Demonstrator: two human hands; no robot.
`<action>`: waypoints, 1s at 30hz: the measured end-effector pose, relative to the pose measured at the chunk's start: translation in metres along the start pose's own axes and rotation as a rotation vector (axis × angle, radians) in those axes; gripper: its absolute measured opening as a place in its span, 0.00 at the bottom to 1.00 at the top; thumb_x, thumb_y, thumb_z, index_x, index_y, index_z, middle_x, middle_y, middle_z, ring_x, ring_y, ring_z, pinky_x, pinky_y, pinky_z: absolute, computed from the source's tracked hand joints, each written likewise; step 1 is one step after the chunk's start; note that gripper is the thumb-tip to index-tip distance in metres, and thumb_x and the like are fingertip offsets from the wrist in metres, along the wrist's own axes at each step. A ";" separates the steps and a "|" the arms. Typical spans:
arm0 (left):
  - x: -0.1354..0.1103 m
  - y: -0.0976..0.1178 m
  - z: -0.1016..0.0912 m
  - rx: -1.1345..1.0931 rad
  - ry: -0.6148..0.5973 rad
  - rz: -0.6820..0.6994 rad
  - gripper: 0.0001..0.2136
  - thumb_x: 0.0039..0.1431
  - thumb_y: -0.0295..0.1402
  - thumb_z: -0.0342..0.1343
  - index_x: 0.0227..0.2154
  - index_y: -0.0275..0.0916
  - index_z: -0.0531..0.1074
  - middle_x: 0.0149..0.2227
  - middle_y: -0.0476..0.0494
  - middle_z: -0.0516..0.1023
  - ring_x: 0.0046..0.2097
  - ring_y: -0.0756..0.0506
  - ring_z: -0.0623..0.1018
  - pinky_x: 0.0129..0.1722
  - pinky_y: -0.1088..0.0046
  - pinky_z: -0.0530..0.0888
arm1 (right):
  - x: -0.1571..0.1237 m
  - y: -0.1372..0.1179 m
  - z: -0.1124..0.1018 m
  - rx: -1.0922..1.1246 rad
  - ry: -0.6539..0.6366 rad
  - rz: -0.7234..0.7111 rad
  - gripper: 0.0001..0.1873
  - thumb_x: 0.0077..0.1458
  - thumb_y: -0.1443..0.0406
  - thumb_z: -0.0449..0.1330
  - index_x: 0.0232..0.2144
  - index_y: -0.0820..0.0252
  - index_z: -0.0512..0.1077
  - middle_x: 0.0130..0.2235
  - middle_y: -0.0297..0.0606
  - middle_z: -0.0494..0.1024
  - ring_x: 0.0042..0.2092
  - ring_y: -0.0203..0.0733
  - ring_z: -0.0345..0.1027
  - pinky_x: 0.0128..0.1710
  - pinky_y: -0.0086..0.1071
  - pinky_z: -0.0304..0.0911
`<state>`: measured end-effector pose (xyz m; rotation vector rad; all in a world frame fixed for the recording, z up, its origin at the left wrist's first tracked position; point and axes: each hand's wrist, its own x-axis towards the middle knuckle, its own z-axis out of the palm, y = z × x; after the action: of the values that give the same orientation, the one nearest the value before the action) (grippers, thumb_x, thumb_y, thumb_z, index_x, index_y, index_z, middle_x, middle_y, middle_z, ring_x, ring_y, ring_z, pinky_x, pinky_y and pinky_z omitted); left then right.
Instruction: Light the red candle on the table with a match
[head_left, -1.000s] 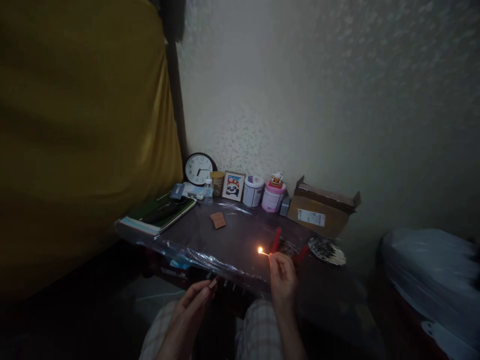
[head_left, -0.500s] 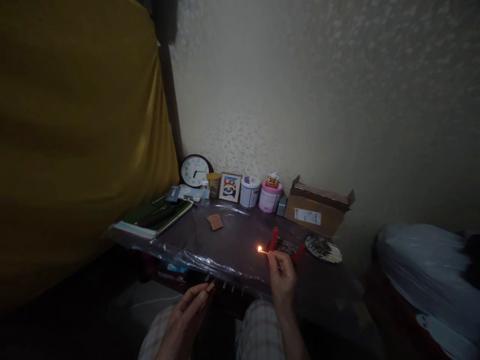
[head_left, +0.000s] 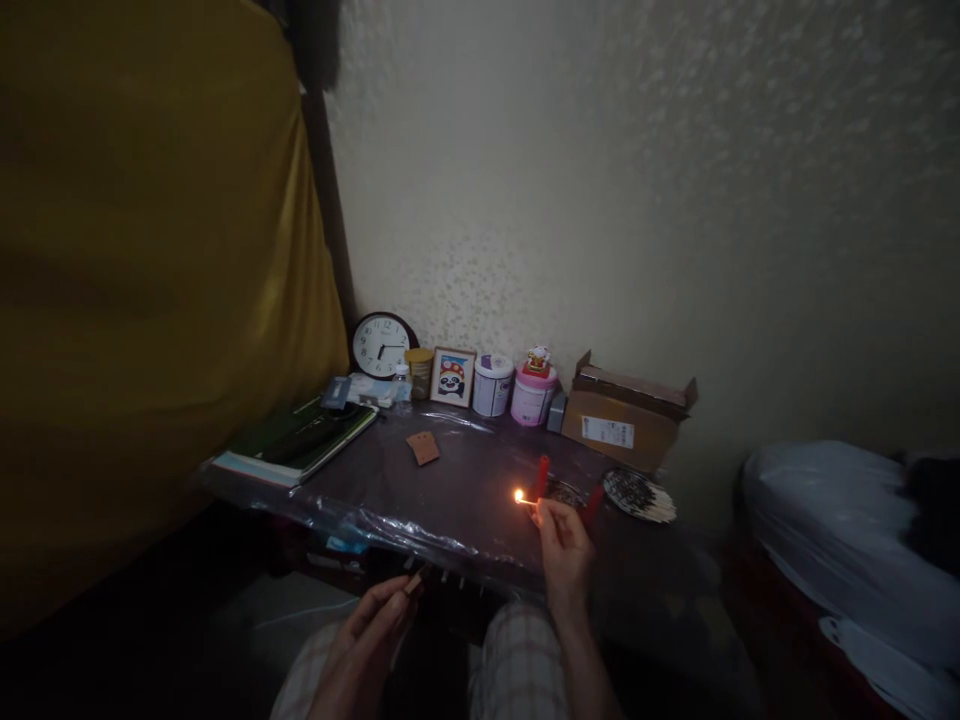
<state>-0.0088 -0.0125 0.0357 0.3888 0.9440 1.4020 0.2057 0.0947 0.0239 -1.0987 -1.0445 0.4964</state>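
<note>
My right hand (head_left: 564, 550) pinches a lit match (head_left: 528, 500), its flame pointing left over the table. Just behind that hand stand two red candles, one upright candle (head_left: 543, 476) and another candle (head_left: 595, 502) partly hidden by my fingers. No flame shows on either candle. Between them lies a dark dish (head_left: 564, 492), partly covered by the hand. Low in front of the table edge, my left hand (head_left: 371, 625) is closed on a small brown piece (head_left: 414, 581) that looks like a matchbox striker. Flat brown cardboard pieces (head_left: 424, 448) lie on the table.
A plate of matchsticks (head_left: 639, 496), many blackened, sits at the right. Along the wall stand a clock (head_left: 381, 345), a framed panda picture (head_left: 452, 378), a white tin (head_left: 493, 386), a pink tin (head_left: 533, 398) and a cardboard box (head_left: 630, 420). Books (head_left: 300, 440) lie at the left.
The match still burns in my right hand, which stays nearly in place. The view has shifted slightly, so the table things appear a little further left. Both hands keep their hold.
</note>
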 end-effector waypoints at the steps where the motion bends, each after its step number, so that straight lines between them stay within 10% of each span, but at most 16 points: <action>1: 0.001 -0.001 -0.002 -0.009 0.001 0.003 0.17 0.33 0.39 0.70 0.30 0.41 0.78 0.39 0.42 0.82 0.52 0.38 0.74 0.56 0.65 0.64 | 0.001 -0.001 0.000 0.013 0.005 0.015 0.14 0.48 0.55 0.61 0.29 0.62 0.73 0.29 0.38 0.76 0.31 0.40 0.71 0.32 0.34 0.68; 30: 0.011 -0.008 -0.010 0.010 0.009 0.042 0.18 0.29 0.42 0.71 0.28 0.43 0.80 0.37 0.42 0.83 0.49 0.36 0.75 0.54 0.62 0.67 | 0.053 -0.015 -0.029 0.056 0.079 0.152 0.16 0.40 0.55 0.66 0.28 0.62 0.75 0.26 0.35 0.76 0.29 0.38 0.71 0.30 0.31 0.66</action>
<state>-0.0125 -0.0067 0.0202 0.4124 0.9557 1.4388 0.2529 0.1155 0.0581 -1.1440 -0.8777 0.5955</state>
